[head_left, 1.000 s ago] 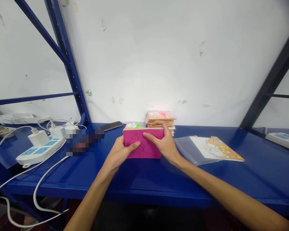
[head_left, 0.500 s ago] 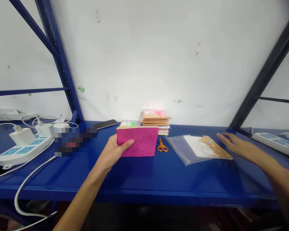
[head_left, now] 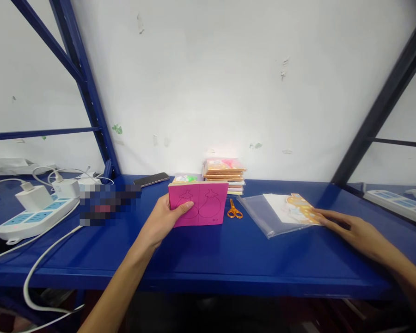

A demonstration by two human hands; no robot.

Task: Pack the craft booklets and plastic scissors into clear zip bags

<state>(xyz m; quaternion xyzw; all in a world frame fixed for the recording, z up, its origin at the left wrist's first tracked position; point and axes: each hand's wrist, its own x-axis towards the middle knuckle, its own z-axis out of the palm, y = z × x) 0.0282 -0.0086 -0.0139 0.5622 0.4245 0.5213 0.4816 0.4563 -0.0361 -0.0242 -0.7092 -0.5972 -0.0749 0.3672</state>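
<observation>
My left hand (head_left: 164,217) grips the left side of a stack of magenta paper (head_left: 208,213), thumb across its front, held upright above the blue table. Two outlined shapes and a vertical crease show on the top sheet. On the right, my right hand (head_left: 350,226) has its fingertips on the right edge of an orange patterned card (head_left: 305,210). White paper (head_left: 279,206) and that card lie over a clear plastic sleeve (head_left: 263,219). Orange scissors (head_left: 234,210) rest between the magenta paper and the sleeve.
A stack of packets (head_left: 224,171) stands by the wall behind the magenta paper. Farther left lie a phone (head_left: 151,179), a blurred dark item (head_left: 106,206), and a white power strip (head_left: 38,219) with plugs and cables. Another power strip (head_left: 398,206) is at the far right.
My right hand has come down onto the card's right edge, and the card has shifted slightly left. The left hand keeps its hold on the magenta paper.
</observation>
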